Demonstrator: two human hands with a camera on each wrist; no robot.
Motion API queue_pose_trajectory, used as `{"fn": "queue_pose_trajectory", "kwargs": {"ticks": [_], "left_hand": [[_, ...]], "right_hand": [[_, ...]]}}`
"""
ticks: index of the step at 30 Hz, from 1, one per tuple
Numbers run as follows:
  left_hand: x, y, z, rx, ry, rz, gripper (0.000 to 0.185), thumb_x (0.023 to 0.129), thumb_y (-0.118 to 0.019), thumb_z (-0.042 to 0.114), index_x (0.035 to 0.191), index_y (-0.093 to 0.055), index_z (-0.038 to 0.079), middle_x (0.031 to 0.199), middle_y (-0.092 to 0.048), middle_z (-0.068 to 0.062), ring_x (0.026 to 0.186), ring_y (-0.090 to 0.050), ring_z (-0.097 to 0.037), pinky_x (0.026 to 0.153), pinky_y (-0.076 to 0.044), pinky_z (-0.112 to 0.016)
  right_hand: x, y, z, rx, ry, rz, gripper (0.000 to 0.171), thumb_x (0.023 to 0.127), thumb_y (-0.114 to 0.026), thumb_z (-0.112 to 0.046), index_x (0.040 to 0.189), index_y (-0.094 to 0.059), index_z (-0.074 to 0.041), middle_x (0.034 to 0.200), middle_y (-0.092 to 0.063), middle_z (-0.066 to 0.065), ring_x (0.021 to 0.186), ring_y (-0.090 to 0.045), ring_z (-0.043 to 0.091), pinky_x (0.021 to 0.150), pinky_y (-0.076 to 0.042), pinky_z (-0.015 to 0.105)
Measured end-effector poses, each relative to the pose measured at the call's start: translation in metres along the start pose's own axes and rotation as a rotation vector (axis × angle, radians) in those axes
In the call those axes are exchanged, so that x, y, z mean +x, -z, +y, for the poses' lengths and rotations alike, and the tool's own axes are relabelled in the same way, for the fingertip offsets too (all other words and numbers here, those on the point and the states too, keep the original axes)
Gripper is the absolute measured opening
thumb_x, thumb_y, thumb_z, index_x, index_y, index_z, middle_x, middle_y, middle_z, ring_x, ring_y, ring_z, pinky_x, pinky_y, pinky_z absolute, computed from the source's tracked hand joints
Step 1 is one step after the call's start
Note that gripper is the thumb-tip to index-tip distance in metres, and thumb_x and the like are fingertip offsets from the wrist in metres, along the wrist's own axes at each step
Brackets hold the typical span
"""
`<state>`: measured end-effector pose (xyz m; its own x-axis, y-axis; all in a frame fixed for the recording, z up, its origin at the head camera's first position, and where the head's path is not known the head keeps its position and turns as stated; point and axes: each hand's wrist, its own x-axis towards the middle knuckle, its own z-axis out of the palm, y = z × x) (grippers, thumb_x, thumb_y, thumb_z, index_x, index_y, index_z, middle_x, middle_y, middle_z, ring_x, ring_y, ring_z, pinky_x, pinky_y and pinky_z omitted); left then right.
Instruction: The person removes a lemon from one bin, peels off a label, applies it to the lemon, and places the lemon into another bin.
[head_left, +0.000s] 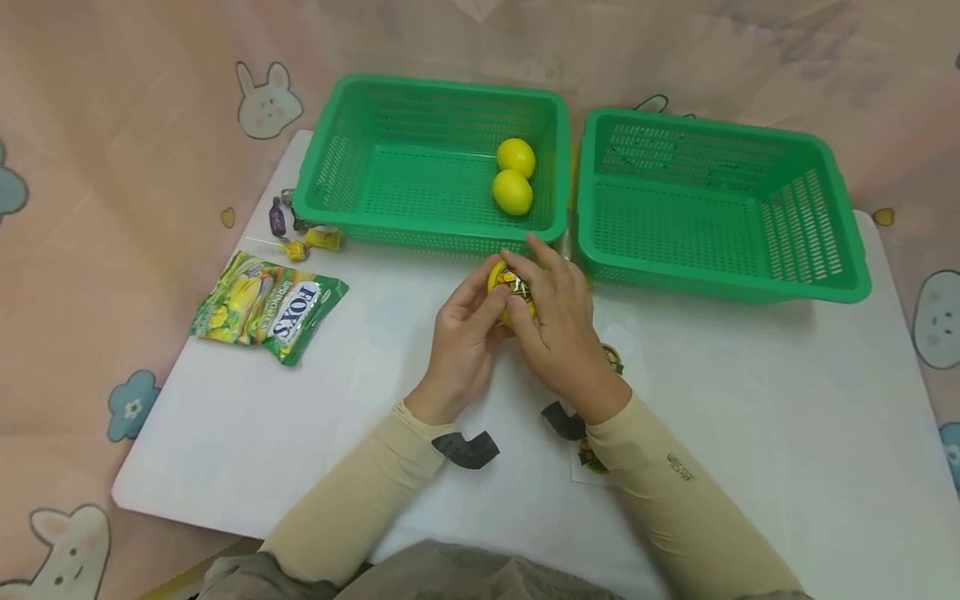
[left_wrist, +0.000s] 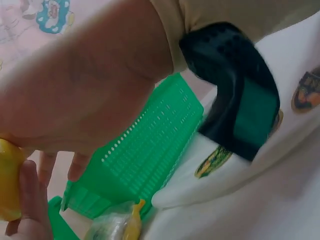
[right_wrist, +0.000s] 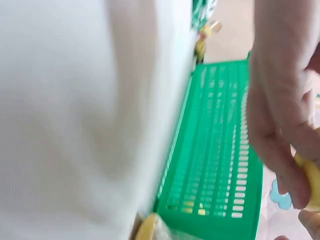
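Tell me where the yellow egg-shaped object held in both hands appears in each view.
Head: yellow egg-shaped object at centre, between both hands, before the green plastic baskets.
Left wrist: yellow patch at the left edge.
Right wrist: yellow sliver at the right edge.
Shared landmark: slotted green basket wall.

White table, set against pink cartoon-print cloth. On it, along the far edge, two green baskets: left basket and right basket, just beside each other. At the left basket's near left corner, a few wrapped candies. Nearer and further left, a green Fox's candy bag, lying flat. Near the middle, small printed stickers, partly hidden.
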<state>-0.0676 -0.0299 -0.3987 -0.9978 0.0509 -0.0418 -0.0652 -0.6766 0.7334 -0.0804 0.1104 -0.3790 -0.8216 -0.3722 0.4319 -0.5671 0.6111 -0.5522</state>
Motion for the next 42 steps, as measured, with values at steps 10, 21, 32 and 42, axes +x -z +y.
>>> {"fn": "queue_pose_trajectory", "kwargs": {"ticks": [10,21,32,42], "left_hand": [[0.004,-0.003,0.003,0.003,0.044,-0.045,0.056,0.107,-0.052,0.002,0.162,-0.039,0.001,0.154,-0.050,-0.015,0.108,-0.063,-0.015,0.086,-0.056,-0.024],[0.049,-0.025,0.023,0.166,-0.014,-0.117,0.053,0.113,-0.051,0.014,0.164,-0.038,0.018,0.147,-0.053,-0.014,0.120,-0.062,-0.028,0.094,-0.058,-0.039],[0.132,-0.135,-0.021,0.833,0.156,-0.281,0.044,0.112,-0.058,0.030,0.155,-0.055,0.035,0.148,-0.053,0.017,0.086,-0.063,-0.010,0.072,-0.055,-0.022],[0.165,-0.155,-0.053,1.039,0.325,-0.303,0.055,0.112,-0.053,0.042,0.165,-0.036,0.042,0.165,-0.039,0.014,0.126,-0.057,-0.007,0.096,-0.050,-0.023]], "right_hand": [[-0.003,0.011,0.010,-0.074,-0.175,-0.049,0.096,0.103,-0.029,-0.076,0.166,-0.028,-0.003,0.173,-0.021,0.016,0.153,-0.020,0.041,0.122,-0.010,0.065],[-0.041,0.124,0.092,-0.324,-0.540,-0.033,0.057,0.111,-0.054,-0.043,0.158,-0.052,-0.010,0.159,-0.043,0.027,0.146,-0.028,0.055,0.116,-0.017,0.073],[-0.048,0.136,0.110,-0.354,-0.509,0.000,0.046,0.109,-0.062,-0.035,0.144,-0.066,-0.006,0.146,-0.058,0.028,0.139,-0.040,0.055,0.118,-0.021,0.066],[-0.046,0.140,0.106,-0.354,-0.455,0.026,0.042,0.105,-0.071,-0.030,0.139,-0.070,-0.005,0.140,-0.064,0.026,0.134,-0.049,0.047,0.115,-0.026,0.062]]}}
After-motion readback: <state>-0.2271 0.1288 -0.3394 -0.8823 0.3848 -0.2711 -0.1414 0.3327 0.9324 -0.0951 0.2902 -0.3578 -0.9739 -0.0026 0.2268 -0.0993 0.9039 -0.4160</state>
